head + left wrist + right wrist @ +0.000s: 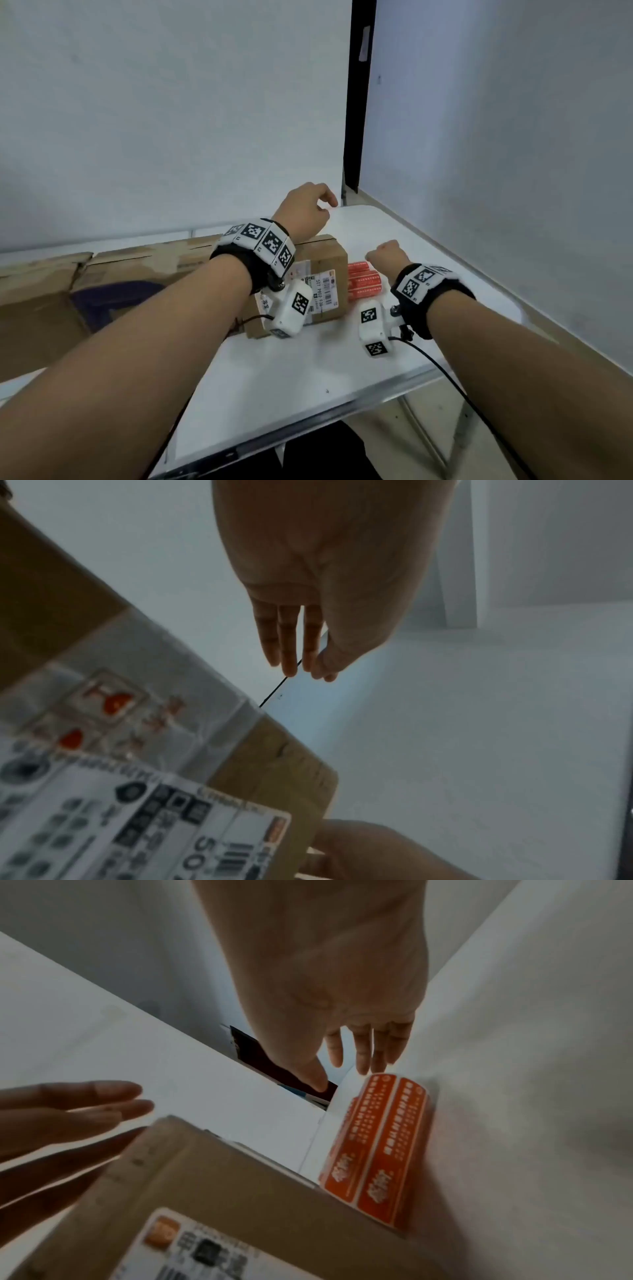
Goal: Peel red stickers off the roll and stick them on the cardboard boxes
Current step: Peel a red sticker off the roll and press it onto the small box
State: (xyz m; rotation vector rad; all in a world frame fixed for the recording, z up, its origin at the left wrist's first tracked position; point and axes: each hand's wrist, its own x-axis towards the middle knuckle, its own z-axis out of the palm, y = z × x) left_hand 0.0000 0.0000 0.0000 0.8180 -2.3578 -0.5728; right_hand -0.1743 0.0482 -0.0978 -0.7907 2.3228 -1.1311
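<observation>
Here's the sticker roll (pixel 363 285) lying on its side on the white tabletop (pixel 308 370), red labels facing up, its long axis running away from the person toward the back wall (pixel 171 120). In the right wrist view the same roll (pixel 377 1139) shows two red label strips side by side along its length, with white backing paper (pixel 329 1123) trailing off its left side.

Just left of the roll, touching or nearly so, sits the small cardboard box (pixel 325 270), a white shipping label (pixel 322 291) on its top face. A larger cardboard box (pixel 102 274) stretches away beside it, toward the left end of the tabletop.

The right hand (pixel 385 257) hangs over the far end of the roll, fingers (pixel 365 1047) pointing down and loosely spread, tips just short of the roll's end. That grip is wide and holds nothing. Whether a fingertip actually touches the roll, I can't tell.

The left hand (pixel 305 212) is up over the far corner of the small box, fingers (pixel 287 639) straight and together, hanging relaxed, empty too. It sits well above the box and apart from the roll.

Room to move: bare tabletop lies ahead of the roll and to its right, out to the right edge, where a side wall (pixel 513 137) stands close. Bare surface also runs toward the person, up to the front edge.
</observation>
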